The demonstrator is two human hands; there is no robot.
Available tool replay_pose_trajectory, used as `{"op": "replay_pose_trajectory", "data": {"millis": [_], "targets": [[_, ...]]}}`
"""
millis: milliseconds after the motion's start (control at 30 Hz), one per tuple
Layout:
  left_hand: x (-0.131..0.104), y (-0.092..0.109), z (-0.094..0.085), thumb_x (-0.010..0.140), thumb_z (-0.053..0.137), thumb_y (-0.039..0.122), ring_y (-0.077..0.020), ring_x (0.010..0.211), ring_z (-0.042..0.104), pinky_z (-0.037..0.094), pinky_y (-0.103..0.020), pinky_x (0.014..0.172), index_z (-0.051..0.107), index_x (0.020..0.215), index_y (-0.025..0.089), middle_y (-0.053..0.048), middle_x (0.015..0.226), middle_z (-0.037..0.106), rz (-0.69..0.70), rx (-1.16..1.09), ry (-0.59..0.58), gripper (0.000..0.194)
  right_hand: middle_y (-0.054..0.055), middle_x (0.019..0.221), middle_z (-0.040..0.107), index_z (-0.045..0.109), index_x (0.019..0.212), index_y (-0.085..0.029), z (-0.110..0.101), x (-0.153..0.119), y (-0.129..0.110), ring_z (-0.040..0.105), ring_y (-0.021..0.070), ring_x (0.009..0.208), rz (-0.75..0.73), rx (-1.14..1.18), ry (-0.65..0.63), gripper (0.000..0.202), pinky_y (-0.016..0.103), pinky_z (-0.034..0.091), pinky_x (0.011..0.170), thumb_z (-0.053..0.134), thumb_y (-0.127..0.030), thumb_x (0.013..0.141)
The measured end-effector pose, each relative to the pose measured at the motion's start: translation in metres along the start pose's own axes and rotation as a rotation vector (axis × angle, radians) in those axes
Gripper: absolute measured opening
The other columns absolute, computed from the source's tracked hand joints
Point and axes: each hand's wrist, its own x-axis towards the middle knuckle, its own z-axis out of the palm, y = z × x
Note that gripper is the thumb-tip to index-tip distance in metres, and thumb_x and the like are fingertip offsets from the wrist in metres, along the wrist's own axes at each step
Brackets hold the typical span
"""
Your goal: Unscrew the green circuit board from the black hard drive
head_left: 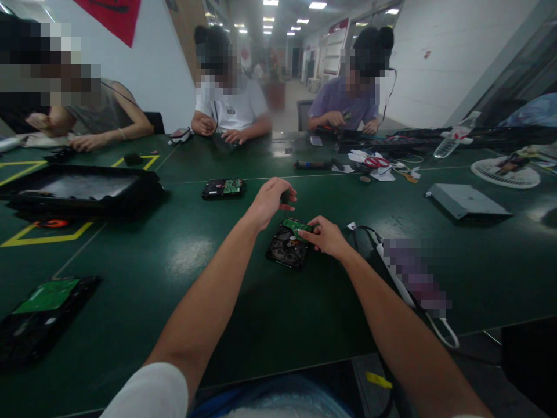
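Observation:
An opened-up hard drive (288,248) lies on the green table below my hands, its black casing towards me and a green circuit board (294,225) at its far side. My right hand (327,237) grips the drive's right edge, thumb and fingertips on the board. Above the far edge, my left hand (272,202) curls its fingers around a dark handle (285,197), seemingly a small screwdriver pointing down at the board. Its tip is too small to make out.
Another hard drive (223,188) lies beyond my left forearm, and a third (46,313) at the near left. A black tray (82,188) stands left. To the right are a power strip (395,276), a grey metal box (467,201) and a bottle (456,136). Three people sit opposite.

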Motion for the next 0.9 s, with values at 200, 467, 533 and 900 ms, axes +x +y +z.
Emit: {"op": "replay_pose_trajectory", "data": {"millis": [200,467,533,900], "targets": [[0.005,-0.002,-0.010,0.086,0.058,0.034,-0.0188,0.085,0.063,0.057,-0.023,0.059,0.069,0.079,0.017,-0.008,0.089,0.066,0.068,0.113,0.039,0.022,-0.006,0.067,0.064,0.057,0.107,-0.023,-0.003,-0.003,-0.004,0.060,0.0097,0.048,0.008,-0.009,-0.007,0.039,0.019,0.040,0.042,0.078,-0.051,0.089],[0.003,0.002,-0.009,0.087,0.059,0.033,-0.0194,0.077,0.066,0.058,-0.029,0.060,0.063,0.089,0.017,-0.008,0.083,0.069,-0.027,-0.023,0.031,0.016,-0.005,0.068,0.066,0.056,0.119,-0.022,-0.004,-0.003,-0.004,0.061,0.0105,0.050,-0.005,0.001,-0.033,0.044,0.019,0.043,0.042,0.077,-0.049,0.091],[0.003,0.001,-0.009,0.087,0.060,0.032,-0.0189,0.078,0.065,0.059,-0.029,0.062,0.063,0.085,0.017,-0.008,0.084,0.068,-0.014,-0.011,0.033,0.015,-0.005,0.070,0.066,0.054,0.123,-0.022,-0.005,-0.003,-0.004,0.062,0.0108,0.050,-0.003,0.009,-0.037,0.048,0.019,0.043,0.042,0.077,-0.050,0.091],[0.000,0.005,-0.012,0.093,0.054,0.030,-0.0194,0.076,0.066,0.058,-0.029,0.061,0.063,0.088,0.018,-0.008,0.082,0.070,-0.016,0.037,0.034,0.015,-0.001,0.072,0.070,0.048,0.134,-0.020,-0.013,-0.008,-0.022,0.064,0.0140,0.049,0.048,-0.088,0.014,0.049,0.023,0.046,0.043,0.054,-0.058,0.103]]}}
